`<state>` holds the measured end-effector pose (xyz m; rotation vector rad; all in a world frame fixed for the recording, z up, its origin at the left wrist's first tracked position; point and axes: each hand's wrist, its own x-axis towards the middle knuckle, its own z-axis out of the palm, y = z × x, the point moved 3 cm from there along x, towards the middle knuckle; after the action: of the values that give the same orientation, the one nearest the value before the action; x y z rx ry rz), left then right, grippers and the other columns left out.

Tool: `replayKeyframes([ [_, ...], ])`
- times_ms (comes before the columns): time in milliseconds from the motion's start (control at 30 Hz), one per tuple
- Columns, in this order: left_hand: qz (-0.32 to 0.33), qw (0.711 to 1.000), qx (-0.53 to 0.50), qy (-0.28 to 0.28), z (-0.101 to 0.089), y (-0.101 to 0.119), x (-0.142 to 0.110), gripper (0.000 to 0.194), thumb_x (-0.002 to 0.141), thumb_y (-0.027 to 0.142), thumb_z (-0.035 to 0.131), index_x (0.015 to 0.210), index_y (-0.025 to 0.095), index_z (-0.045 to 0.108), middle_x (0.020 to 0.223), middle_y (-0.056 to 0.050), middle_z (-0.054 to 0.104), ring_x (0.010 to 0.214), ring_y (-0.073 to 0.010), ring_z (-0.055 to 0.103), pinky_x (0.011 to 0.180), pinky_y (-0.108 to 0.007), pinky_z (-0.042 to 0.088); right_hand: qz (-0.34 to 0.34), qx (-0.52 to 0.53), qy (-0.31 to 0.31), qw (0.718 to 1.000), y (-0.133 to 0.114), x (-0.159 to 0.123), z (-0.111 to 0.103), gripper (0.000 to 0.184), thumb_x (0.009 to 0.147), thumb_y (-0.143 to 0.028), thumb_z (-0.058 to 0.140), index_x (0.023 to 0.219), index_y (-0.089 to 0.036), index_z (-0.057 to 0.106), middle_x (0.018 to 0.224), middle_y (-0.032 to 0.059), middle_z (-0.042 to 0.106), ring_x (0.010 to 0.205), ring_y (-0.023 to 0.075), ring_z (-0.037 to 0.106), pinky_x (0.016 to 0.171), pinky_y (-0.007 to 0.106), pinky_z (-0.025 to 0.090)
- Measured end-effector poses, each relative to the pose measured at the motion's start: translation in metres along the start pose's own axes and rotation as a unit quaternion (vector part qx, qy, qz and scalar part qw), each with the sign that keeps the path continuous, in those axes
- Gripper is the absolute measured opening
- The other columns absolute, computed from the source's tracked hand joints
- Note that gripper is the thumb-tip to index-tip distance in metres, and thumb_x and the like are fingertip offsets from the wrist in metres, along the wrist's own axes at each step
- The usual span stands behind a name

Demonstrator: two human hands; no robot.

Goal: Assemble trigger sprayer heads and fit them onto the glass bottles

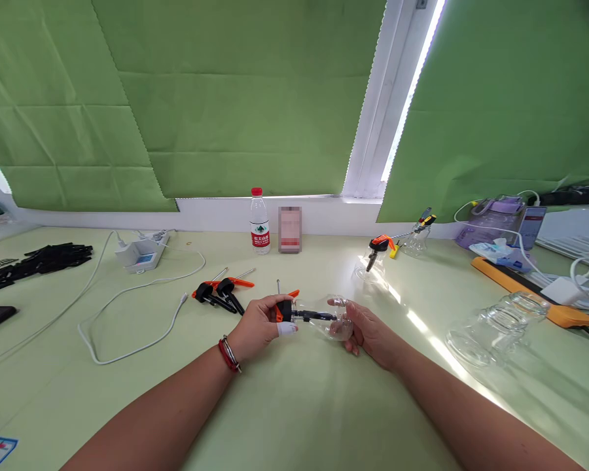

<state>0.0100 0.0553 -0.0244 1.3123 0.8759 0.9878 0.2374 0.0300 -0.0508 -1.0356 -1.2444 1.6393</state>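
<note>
My left hand point(265, 324) grips the black-and-orange pump head point(284, 311) at the neck of a clear bottle point(319, 317). That bottle lies sideways just above the table, its black tube inside. Closed around the bottle's rounded base is my right hand point(368, 332). A white wrap covers my left thumb. To the left, two more pump heads point(220, 292) with orange levers and metal spouts rest on the table. Farther back on the right stands another clear bottle point(370, 270) fitted with a similar head.
Several clear bottles point(493, 330) stand together at the right, near an orange-and-black power strip point(530, 291). A water bottle point(260, 226) is at the back. White cable point(142, 284) loops across the left side; black strips point(53, 261) lie beyond it. A jar of tools point(416, 242) stands back right.
</note>
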Motion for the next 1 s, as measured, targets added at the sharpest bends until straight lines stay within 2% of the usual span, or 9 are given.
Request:
replayKeyframes([
  [167,-0.013,0.999,-0.009,0.03,-0.002,0.003,0.0,0.053,0.048,0.014,0.084,0.098,0.015,0.067,0.088,-0.002,0.066,0.078,-0.0151,0.058,0.069,-0.027,0.048,-0.067,-0.002,-0.007,0.998,-0.014,-0.008,0.004,0.066,0.082,-0.04,0.062,0.139,-0.039,0.028,0.127,0.0062,0.047,0.082,0.0147,0.06,0.056,0.026,0.052],
  [300,0.001,1.0,-0.008,0.018,-0.001,0.002,-0.001,0.055,0.049,0.015,0.083,0.101,0.016,0.067,0.087,-0.003,0.066,0.076,-0.0148,0.058,0.07,-0.029,0.049,-0.064,0.01,-0.008,0.998,-0.017,-0.008,0.007,0.058,0.083,-0.04,0.061,0.135,-0.034,0.037,0.11,0.0048,0.055,0.067,0.0113,0.058,0.055,0.026,0.051],
  [433,0.065,0.997,0.044,0.003,-0.001,0.002,-0.002,0.053,0.052,0.013,0.082,0.103,0.016,0.067,0.092,-0.006,0.066,0.081,-0.0164,0.058,0.078,-0.031,0.049,0.015,0.037,0.011,0.999,-0.003,-0.002,0.006,0.056,0.086,-0.058,0.044,0.129,-0.023,0.041,0.079,0.0042,0.063,0.046,0.0104,0.053,0.038,0.021,0.039],
  [533,0.056,0.998,0.037,-0.014,-0.002,0.0,-0.002,0.055,0.054,0.014,0.082,0.106,0.016,0.065,0.092,-0.006,0.067,0.082,-0.0167,0.059,0.078,-0.031,0.05,0.044,0.04,0.02,0.998,0.004,0.0,0.003,0.062,0.086,-0.065,0.035,0.124,-0.018,0.045,0.074,0.0057,0.063,0.042,0.0104,0.052,0.035,0.02,0.036],
  [667,0.023,1.0,-0.003,-0.011,-0.004,-0.001,0.0,0.055,0.053,0.013,0.082,0.104,0.015,0.065,0.091,-0.005,0.067,0.079,-0.0156,0.06,0.074,-0.029,0.051,-0.011,0.03,-0.006,0.999,-0.004,-0.005,0.003,0.053,0.086,-0.057,0.047,0.129,-0.026,0.043,0.11,0.0099,0.06,0.072,0.016,0.063,0.05,0.026,0.05],
  [767,0.019,1.0,-0.006,-0.003,-0.004,-0.001,0.001,0.054,0.052,0.013,0.083,0.103,0.015,0.065,0.094,-0.006,0.067,0.079,-0.0149,0.059,0.074,-0.028,0.05,-0.058,0.014,-0.016,0.998,-0.013,-0.009,0.004,0.063,0.08,-0.04,0.065,0.135,-0.037,0.035,0.129,0.0056,0.048,0.086,0.0159,0.062,0.064,0.028,0.053],
  [833,0.024,1.0,-0.002,-0.003,-0.002,-0.001,0.0,0.055,0.051,0.013,0.083,0.103,0.015,0.065,0.093,-0.006,0.068,0.08,-0.0152,0.059,0.074,-0.028,0.05,-0.046,0.018,-0.025,0.998,-0.012,-0.009,0.006,0.062,0.081,-0.04,0.064,0.136,-0.035,0.035,0.118,0.006,0.055,0.074,0.0138,0.063,0.058,0.027,0.051],
  [933,0.038,0.999,0.008,-0.007,-0.001,0.0,-0.002,0.056,0.05,0.013,0.084,0.103,0.015,0.065,0.09,-0.006,0.068,0.08,-0.0165,0.06,0.076,-0.03,0.05,0.004,0.031,-0.014,0.999,-0.005,-0.004,0.005,0.055,0.088,-0.055,0.045,0.133,-0.024,0.04,0.087,0.0061,0.064,0.049,0.0098,0.056,0.042,0.021,0.041],
  [1000,0.04,0.999,0.011,-0.014,0.0,0.001,-0.002,0.056,0.05,0.014,0.084,0.103,0.014,0.066,0.088,-0.006,0.068,0.08,-0.0172,0.06,0.076,-0.031,0.051,0.024,0.024,-0.004,0.999,-0.002,-0.002,0.003,0.06,0.088,-0.061,0.036,0.132,-0.02,0.041,0.083,0.0078,0.065,0.044,0.0086,0.051,0.037,0.02,0.036],
])
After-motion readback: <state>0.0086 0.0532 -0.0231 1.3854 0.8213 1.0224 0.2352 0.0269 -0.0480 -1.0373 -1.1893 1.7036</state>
